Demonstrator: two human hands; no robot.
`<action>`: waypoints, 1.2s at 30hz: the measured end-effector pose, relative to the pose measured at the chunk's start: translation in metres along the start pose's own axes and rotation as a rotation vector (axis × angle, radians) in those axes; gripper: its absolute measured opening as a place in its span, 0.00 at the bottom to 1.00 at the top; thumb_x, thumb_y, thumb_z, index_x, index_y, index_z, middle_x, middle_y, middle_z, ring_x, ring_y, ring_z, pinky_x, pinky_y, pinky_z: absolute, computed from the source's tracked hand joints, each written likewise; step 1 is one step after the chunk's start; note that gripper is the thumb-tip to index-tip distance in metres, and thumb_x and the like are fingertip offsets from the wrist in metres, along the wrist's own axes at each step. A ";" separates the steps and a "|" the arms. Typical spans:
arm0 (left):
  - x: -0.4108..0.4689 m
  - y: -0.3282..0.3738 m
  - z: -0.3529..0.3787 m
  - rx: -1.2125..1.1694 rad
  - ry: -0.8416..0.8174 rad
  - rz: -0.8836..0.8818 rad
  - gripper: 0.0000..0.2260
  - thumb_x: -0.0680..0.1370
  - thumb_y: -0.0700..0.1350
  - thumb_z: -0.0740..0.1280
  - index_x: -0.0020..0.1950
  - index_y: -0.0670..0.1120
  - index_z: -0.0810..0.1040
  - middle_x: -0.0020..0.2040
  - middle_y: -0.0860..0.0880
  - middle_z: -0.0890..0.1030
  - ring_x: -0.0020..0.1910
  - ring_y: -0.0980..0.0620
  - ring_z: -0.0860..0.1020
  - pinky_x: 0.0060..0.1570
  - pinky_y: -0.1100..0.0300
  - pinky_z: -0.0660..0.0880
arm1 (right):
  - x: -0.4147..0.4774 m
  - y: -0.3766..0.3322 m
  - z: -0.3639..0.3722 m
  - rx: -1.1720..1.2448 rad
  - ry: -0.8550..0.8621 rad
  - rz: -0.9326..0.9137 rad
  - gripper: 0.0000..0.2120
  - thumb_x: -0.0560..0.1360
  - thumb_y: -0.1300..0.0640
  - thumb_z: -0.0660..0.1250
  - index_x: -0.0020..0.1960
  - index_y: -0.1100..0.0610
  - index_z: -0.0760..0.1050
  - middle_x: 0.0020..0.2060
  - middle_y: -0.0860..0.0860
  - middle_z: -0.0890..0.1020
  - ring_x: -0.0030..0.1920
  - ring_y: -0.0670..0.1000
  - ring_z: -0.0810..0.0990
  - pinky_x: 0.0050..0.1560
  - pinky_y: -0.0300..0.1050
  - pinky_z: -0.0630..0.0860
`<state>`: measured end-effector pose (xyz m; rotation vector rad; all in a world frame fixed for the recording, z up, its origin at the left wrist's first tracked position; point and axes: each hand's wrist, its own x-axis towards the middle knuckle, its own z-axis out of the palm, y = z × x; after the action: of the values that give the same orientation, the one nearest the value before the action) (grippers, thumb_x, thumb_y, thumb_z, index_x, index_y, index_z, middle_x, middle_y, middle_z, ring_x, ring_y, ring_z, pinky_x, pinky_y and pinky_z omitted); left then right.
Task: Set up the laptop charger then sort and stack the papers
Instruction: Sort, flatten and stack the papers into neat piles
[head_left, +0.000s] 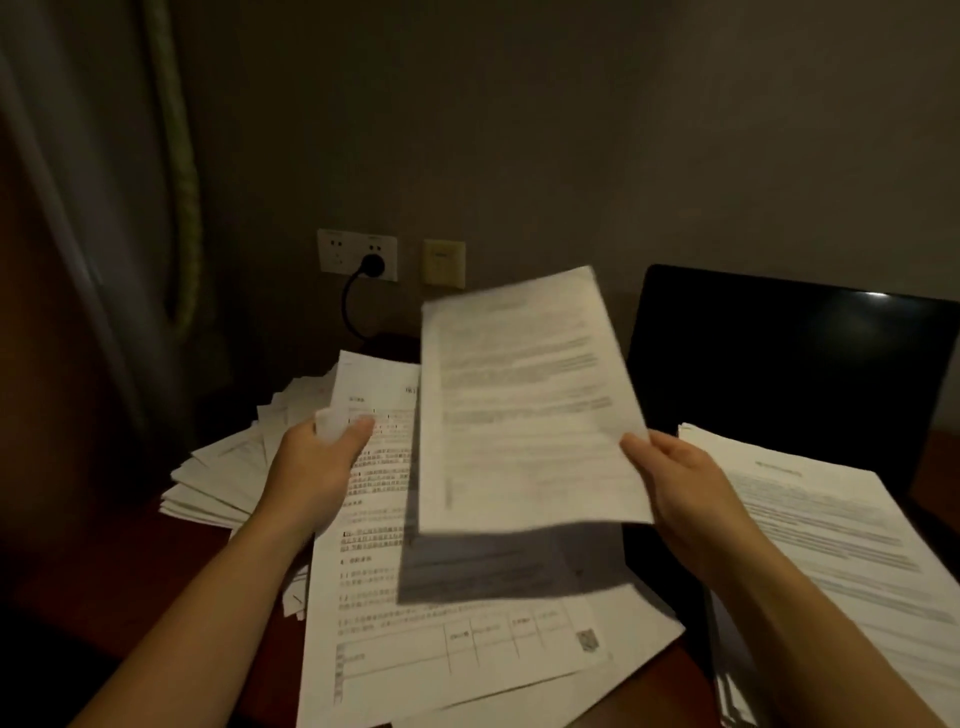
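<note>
My right hand (675, 483) pinches the right edge of a printed sheet (524, 405) and holds it in the air, blurred, above the desk. My left hand (317, 467) grips the top left part of another printed page (384, 571) lying on the loose heap of papers (228, 467). A squared stack of papers (841, 545) rests at the right, over the base of the open black laptop (779, 364). The charger plug (372, 265) sits in the wall socket, its black cable (348, 312) curving down behind the papers.
The dark wooden desk (156, 582) shows at the left front. A second beige wall plate (444, 262) is beside the socket. A curtain with a green cord (182, 182) hangs at the left. The room is dim.
</note>
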<state>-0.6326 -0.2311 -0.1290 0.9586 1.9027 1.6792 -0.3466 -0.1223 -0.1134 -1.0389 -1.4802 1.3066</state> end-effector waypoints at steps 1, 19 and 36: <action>-0.001 0.002 0.000 -0.040 0.014 -0.028 0.10 0.81 0.52 0.66 0.53 0.47 0.80 0.45 0.47 0.86 0.42 0.48 0.85 0.35 0.59 0.76 | -0.002 0.002 0.003 -0.096 -0.023 -0.018 0.10 0.83 0.55 0.62 0.53 0.55 0.82 0.40 0.49 0.88 0.41 0.49 0.87 0.39 0.43 0.81; -0.012 0.010 -0.006 -0.670 -0.369 -0.098 0.13 0.77 0.42 0.67 0.60 0.47 0.84 0.60 0.39 0.83 0.58 0.38 0.82 0.57 0.40 0.78 | -0.012 0.013 0.020 -0.221 -0.212 -0.045 0.31 0.74 0.49 0.74 0.71 0.37 0.63 0.59 0.39 0.77 0.56 0.46 0.82 0.47 0.43 0.82; -0.051 0.026 0.020 -0.330 -0.358 0.016 0.12 0.79 0.42 0.68 0.63 0.46 0.79 0.53 0.48 0.86 0.52 0.48 0.85 0.44 0.56 0.83 | -0.022 -0.003 0.016 -0.051 0.044 -0.417 0.07 0.75 0.53 0.74 0.52 0.52 0.80 0.46 0.43 0.87 0.46 0.45 0.86 0.43 0.39 0.83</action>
<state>-0.5789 -0.2538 -0.1131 1.0545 1.3425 1.6333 -0.3562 -0.1477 -0.1134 -0.7320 -1.5988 0.9481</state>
